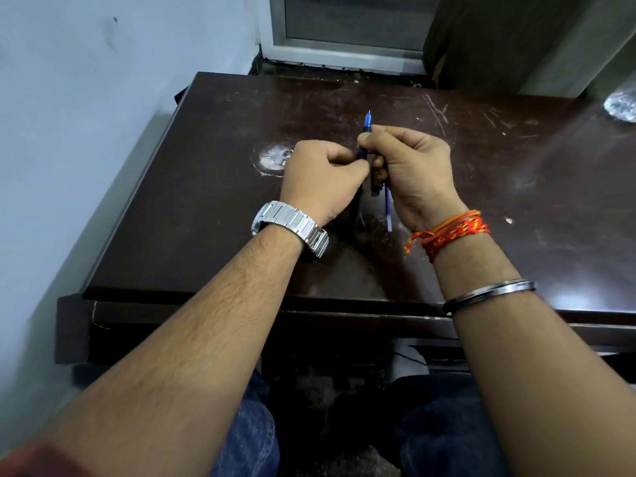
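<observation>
A blue pen refill (367, 122) points away from me, its fine tip up past my fingers and its lower end (388, 215) showing below my right palm. My right hand (413, 170) grips the refill together with a short dark pen part (375, 182). My left hand (320, 177) pinches a long dark pen barrel (356, 210) that slants down toward the table. Both hands meet over the middle of the dark brown table (192, 215).
A pale scuffed patch (273, 159) marks the table left of my left hand, another shiny patch (621, 105) sits at the far right. A wall (79, 115) runs along the left edge. A window frame (344, 46) stands behind the table. My knees are under the front edge.
</observation>
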Available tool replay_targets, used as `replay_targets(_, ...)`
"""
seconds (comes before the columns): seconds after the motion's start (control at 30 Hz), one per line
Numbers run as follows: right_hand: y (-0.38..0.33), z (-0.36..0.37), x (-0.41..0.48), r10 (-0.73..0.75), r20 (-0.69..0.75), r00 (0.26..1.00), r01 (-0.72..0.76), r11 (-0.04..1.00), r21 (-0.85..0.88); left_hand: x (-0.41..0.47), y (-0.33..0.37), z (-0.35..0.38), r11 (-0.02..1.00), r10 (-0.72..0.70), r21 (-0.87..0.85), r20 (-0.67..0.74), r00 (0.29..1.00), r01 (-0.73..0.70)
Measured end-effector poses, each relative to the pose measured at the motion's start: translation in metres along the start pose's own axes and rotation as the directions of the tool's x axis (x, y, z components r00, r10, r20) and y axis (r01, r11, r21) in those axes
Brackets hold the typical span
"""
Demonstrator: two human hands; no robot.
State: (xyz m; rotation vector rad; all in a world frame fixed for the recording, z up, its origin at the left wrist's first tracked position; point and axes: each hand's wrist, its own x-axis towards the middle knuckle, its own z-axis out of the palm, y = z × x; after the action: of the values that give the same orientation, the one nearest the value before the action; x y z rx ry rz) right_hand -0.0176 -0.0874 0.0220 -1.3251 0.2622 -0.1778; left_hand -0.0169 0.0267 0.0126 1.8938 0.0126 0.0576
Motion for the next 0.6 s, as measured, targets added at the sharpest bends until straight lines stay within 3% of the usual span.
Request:
replay_targets(0.13, -0.0008, -0.0002, 0.0001, -0.013, -0.001, 1.000, 0.013, 1.000, -0.006, 0.0003, -0.0026, -0.0018, 0.999, 0.049, 0.015, -0.097, 0.994, -0.048)
replay_targets(0.23, -0.0004, 0.0002, 0.0001, -0.007, 0.014, 1.000, 0.007, 1.000, -0.013, -0.0003, 0.0019, -0.0014, 0.998, -0.044, -0.055, -0.011, 0.999, 0.043)
replay_targets(0.33, 0.0002, 0.0003, -0.0011, -0.011, 0.021, 1.000, 0.011, 1.000, -0.028, -0.0012, 0.0008, -0.0001, 1.000, -0.006, -0.007, 0.029, 1.000, 0.006)
replay_targets(0.5, 0.0015, 0.0007, 0.0006, -0.041, 0.018, 0.999, 0.041, 0.999, -0.011, 0.0001, -0.0029, -0.0035, 0.999, 0.051, 0.016, -0.081, 0.995, -0.049)
replay_targets(0.6, 0.0025, 0.0008, 0.0015, -0.045, 0.020, 0.999, 0.044, 0.999, 0.008, -0.0018, 0.0013, -0.0021, 1.000, 0.009, -0.012, -0.037, 0.999, -0.010)
